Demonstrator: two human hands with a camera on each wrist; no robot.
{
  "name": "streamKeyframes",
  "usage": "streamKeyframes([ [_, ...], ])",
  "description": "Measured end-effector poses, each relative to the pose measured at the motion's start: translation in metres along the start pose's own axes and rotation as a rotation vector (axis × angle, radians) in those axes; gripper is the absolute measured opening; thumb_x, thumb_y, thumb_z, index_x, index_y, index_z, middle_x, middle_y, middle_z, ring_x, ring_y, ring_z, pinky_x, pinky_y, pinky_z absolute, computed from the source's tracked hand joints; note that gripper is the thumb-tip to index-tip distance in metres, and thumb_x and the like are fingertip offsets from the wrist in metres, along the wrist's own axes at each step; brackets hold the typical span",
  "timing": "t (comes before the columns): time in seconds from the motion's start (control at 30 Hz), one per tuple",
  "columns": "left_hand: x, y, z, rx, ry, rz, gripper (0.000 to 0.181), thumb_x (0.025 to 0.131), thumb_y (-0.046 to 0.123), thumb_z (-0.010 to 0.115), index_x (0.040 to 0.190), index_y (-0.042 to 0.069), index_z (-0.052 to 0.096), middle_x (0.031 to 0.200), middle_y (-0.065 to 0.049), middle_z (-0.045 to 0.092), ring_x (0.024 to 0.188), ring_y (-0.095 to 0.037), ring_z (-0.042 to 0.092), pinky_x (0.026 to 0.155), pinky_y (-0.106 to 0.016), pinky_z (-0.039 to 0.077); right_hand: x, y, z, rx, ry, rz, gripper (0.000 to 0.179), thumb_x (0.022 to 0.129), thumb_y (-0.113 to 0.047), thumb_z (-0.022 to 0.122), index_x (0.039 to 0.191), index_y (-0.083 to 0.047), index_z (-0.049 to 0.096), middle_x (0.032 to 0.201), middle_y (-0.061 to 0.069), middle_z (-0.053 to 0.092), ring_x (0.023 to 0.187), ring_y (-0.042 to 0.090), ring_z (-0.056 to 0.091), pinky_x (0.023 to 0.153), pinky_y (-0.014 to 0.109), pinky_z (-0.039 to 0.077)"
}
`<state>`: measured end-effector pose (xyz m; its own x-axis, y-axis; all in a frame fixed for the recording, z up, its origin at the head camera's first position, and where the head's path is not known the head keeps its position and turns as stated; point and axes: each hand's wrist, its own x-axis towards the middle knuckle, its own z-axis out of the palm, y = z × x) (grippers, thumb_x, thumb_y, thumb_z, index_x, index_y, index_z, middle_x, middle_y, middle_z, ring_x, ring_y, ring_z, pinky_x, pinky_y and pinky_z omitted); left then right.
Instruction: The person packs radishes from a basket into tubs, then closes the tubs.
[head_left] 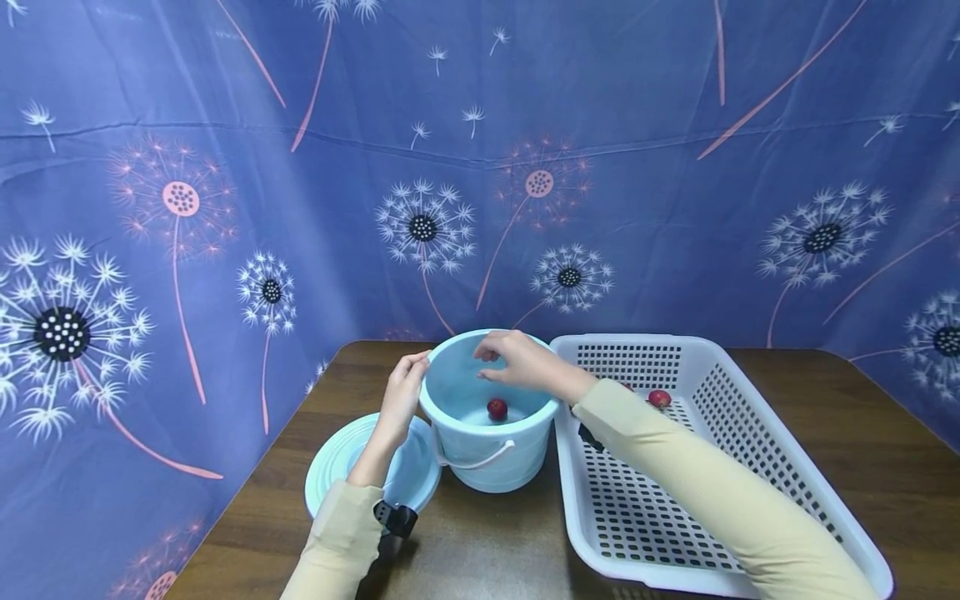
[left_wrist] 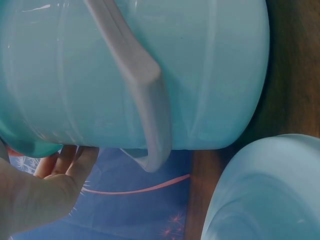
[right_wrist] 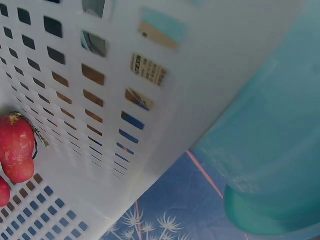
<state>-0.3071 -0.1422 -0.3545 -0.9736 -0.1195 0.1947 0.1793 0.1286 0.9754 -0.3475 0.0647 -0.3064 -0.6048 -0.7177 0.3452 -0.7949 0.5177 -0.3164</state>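
Observation:
A light blue bucket (head_left: pixel 487 454) stands upright with a round red radish (head_left: pixel 497 409) lying on its bottom. My left hand (head_left: pixel 403 392) grips the left side of the bucket's rim; in the left wrist view its fingers (left_wrist: pixel 82 162) lie against the outer wall. Above the bucket's opening is my right hand (head_left: pixel 517 362), fingers bent and apart from the thumb, with nothing between them. To the right, a white slotted basket (head_left: pixel 723 558) holds red radishes (right_wrist: pixel 16 145), partly hidden behind my right sleeve in the head view.
A light blue lid (head_left: pixel 330 467) lies on the wooden table (head_left: pixel 480 542) left of the bucket, partly under my left forearm. The bucket's pale handle (head_left: pixel 480 461) hangs down its front. Behind the table hangs a blue dandelion-print cloth (head_left: pixel 645 217).

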Motion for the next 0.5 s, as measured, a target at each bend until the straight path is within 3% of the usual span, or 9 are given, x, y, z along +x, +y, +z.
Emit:
streamKeyframes([
  [0.3, 0.0006, 0.0005, 0.002, -0.034, -0.015, 0.007, 0.037, 0.098, 0.021, 0.042, 0.127, -0.002, 0.049, 0.134, -0.019, 0.05, 0.126, -0.032, 0.045, 0.107, -0.045, 0.032, -0.0011, 0.0007, -0.0011, -0.008, 0.034, 0.007, 0.026, 0.084, -0.014, 0.07, 0.107, -0.002, 0.067, 0.103, 0.013, 0.067, 0.094, 0.021, 0.063, 0.082, 0.032, 0.052],
  [0.5, 0.0004, -0.0012, 0.0013, -0.048, -0.011, 0.006, 0.037, 0.098, 0.019, 0.042, 0.127, -0.003, 0.048, 0.134, -0.02, 0.05, 0.125, -0.032, 0.045, 0.106, -0.045, 0.032, -0.002, 0.0021, -0.0001, -0.002, 0.09, 0.022, 0.025, 0.086, -0.018, 0.068, 0.106, -0.004, 0.068, 0.099, 0.009, 0.065, 0.093, 0.021, 0.063, 0.083, 0.036, 0.052],
])
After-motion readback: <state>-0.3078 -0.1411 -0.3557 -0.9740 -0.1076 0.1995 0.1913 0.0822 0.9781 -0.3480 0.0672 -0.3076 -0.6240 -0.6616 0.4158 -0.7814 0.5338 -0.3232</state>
